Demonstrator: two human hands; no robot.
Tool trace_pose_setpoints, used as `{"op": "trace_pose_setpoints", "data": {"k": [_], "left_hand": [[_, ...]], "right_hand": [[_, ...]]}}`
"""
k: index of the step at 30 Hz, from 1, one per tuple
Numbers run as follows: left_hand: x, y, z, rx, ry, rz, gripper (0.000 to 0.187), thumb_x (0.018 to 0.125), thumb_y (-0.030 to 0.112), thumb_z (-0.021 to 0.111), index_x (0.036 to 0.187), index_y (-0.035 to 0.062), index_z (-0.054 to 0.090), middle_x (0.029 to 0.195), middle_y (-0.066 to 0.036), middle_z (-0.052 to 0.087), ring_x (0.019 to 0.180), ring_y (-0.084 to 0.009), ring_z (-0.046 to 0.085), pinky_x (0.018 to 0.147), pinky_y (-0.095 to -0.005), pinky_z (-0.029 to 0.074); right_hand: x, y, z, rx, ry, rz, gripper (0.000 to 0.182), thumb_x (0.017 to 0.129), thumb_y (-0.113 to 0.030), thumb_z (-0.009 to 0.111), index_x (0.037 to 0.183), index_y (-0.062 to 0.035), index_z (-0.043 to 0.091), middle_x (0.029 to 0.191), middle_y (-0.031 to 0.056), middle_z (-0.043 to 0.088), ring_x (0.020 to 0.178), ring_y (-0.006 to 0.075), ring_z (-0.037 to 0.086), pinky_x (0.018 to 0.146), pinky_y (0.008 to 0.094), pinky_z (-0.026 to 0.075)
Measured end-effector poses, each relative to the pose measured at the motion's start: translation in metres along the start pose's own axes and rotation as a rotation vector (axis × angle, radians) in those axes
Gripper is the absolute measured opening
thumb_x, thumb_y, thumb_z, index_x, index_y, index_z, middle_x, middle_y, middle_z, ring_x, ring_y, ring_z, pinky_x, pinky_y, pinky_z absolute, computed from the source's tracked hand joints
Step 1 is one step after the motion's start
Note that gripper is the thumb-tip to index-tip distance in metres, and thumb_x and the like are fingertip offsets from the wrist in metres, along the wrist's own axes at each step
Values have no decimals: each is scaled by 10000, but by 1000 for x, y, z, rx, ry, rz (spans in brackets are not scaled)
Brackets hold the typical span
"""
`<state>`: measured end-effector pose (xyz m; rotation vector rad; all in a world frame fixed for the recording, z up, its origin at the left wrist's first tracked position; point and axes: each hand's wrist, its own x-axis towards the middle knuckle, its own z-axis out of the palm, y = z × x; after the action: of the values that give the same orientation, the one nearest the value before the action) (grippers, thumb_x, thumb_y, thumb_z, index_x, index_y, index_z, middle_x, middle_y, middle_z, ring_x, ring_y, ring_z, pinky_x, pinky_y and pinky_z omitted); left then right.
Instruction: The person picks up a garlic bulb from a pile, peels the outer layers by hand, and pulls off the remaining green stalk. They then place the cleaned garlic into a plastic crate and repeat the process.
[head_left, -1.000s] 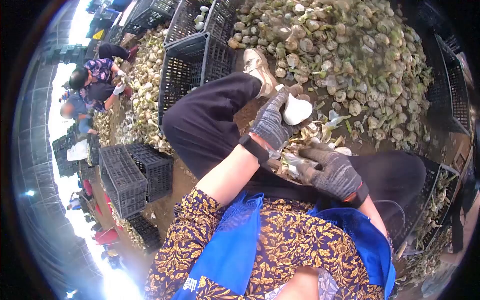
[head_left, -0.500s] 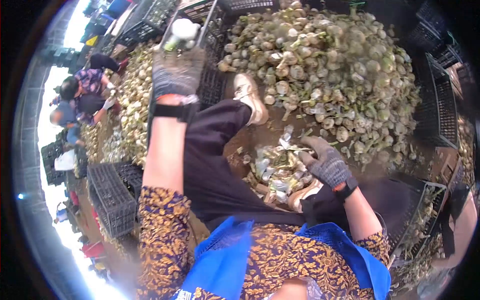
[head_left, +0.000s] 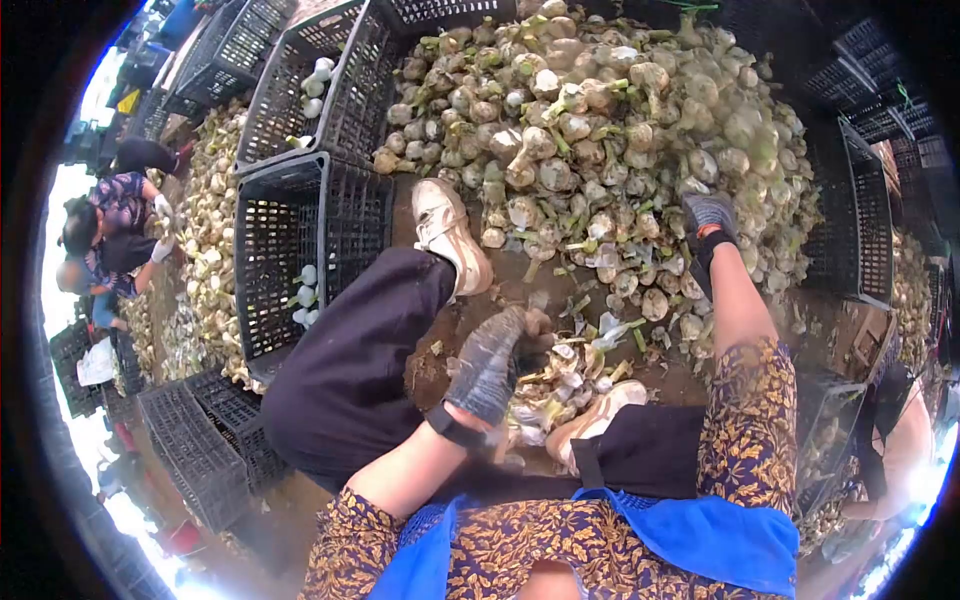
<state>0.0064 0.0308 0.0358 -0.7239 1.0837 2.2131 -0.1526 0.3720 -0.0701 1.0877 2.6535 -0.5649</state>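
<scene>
My left hand [head_left: 488, 364], in a grey knit glove with brown fingertips, hovers between my knees above a heap of garlic trimmings and skins [head_left: 560, 385]. Its fingers are slightly blurred and loosely bent, and no bulb shows in them. Stretched forward, my right hand [head_left: 710, 212], gloved alike, is at the near right part of a big pile of untrimmed garlic bulbs [head_left: 600, 150]. Its fingertips are among the bulbs, so their grip is hidden. Beside my left knee stands a black plastic crate [head_left: 282, 172] with several clean white garlic bulbs [head_left: 306, 295] inside.
Another black crate [head_left: 345, 85] holding white bulbs stands behind the first. Empty-looking crates [head_left: 190, 450] lie at the lower left. Two people [head_left: 110, 235] sit by another garlic pile [head_left: 205, 240] at left. More crates [head_left: 868, 215] line the right side. A person's arm [head_left: 905, 440] shows at far right.
My left hand has come back from over the crate, where a white bulb was by it, to between my knees. My right hand has gone from the trimmings forward to the pile.
</scene>
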Motion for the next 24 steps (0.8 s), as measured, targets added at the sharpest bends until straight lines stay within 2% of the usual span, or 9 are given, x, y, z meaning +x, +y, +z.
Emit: {"op": "trace_pose_setpoints", "data": {"k": [6,11,13,15,17,19,21,23,24], "left_hand": [[12,-3,0,101,62,-4,259,907,256,492,1015,36,575,940,-47,610,808,-147,597,718,-279,500],[16,-11,1,393,-30,251,272,900,164,507,1122,10,537,1106,-71,575,999,-120,545,864,-230,430],[13,-19,3,680,-96,552,321,904,121,489,1201,-1,475,1216,-85,505,1071,-132,507,919,-238,401],[9,-27,17,34,-233,403,383,917,109,458,1280,8,390,1276,-94,449,1118,-133,474,945,-238,387],[5,-23,31,203,-220,366,309,951,221,398,1206,55,454,1062,-21,553,915,-93,543,779,-220,462],[-12,-23,34,349,-45,19,319,941,323,411,1140,86,491,940,7,567,812,-77,544,690,-201,458],[-7,-43,23,195,-47,180,362,926,387,421,1129,97,498,931,-8,580,813,-81,551,687,-200,452],[2,-55,-1,486,-8,425,339,933,364,415,1122,96,501,924,-7,581,799,-89,553,701,-228,460],[13,-69,-13,863,77,1000,342,946,324,396,1172,80,472,1011,-39,567,887,-115,551,773,-256,461]], "right_hand": [[-7,-20,-7,-44,56,-30,611,671,-495,599,1084,-45,582,1063,213,587,999,339,560,846,415,437],[-128,-42,-41,145,-117,-418,527,718,-325,602,1180,-107,471,952,140,623,856,277,611,776,340,477],[-183,-40,-47,173,-180,-594,532,710,-325,617,1188,-137,476,986,157,614,883,299,605,793,356,473],[-232,-31,-49,176,-100,-829,534,725,-257,616,1226,-165,454,991,158,609,886,315,597,779,378,472],[-273,-26,-55,47,-82,-919,518,734,-208,605,1226,-144,459,979,161,604,889,318,593,783,386,473],[-305,-19,-60,0,-110,-956,499,732,-184,607,1209,-124,472,978,165,600,881,319,591,767,386,477],[-323,-10,-61,-50,-126,-993,481,730,-159,608,1191,-105,486,976,169,596,873,321,590,751,386,480],[-337,4,-48,590,-18,-1029,434,725,-142,632,1138,-63,526,1001,168,592,864,291,595,709,361,482],[-344,10,-39,791,-48,-884,321,779,-165,626,1069,-38,573,927,121,620,767,199,606,631,297,477]]}}
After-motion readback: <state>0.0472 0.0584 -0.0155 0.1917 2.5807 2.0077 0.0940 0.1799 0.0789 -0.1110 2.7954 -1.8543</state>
